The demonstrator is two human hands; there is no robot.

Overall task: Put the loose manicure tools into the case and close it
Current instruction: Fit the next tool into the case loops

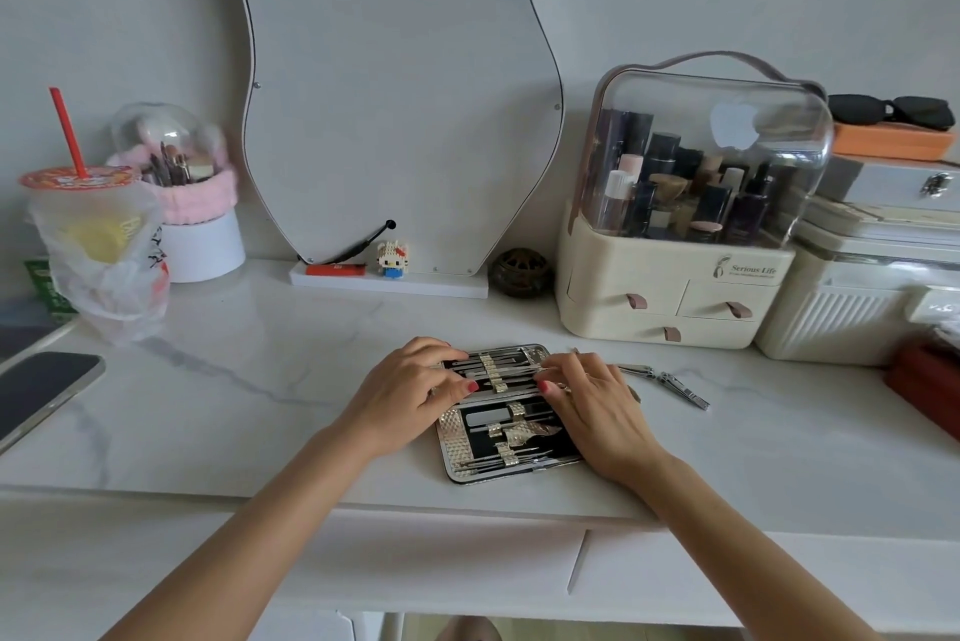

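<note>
The manicure case point(457, 453) lies open on the marble desk, with several thin metal tools under gold straps in both halves. My left hand point(410, 391) rests on the left side of the far half, fingertips pressing on the tools there. My right hand point(592, 406) is at the right side of the same half; its thumb and fingertips pinch the end of a thin metal tool point(519, 370) lying across the straps. Two loose nail clippers point(683, 388) lie on the desk just right of my right hand.
A cream cosmetics organiser point(670, 297) stands behind the case to the right, with white boxes beside it. A wavy mirror point(395, 95) stands at the back. A bagged drink cup point(98, 245) and a phone point(41, 391) are at the left.
</note>
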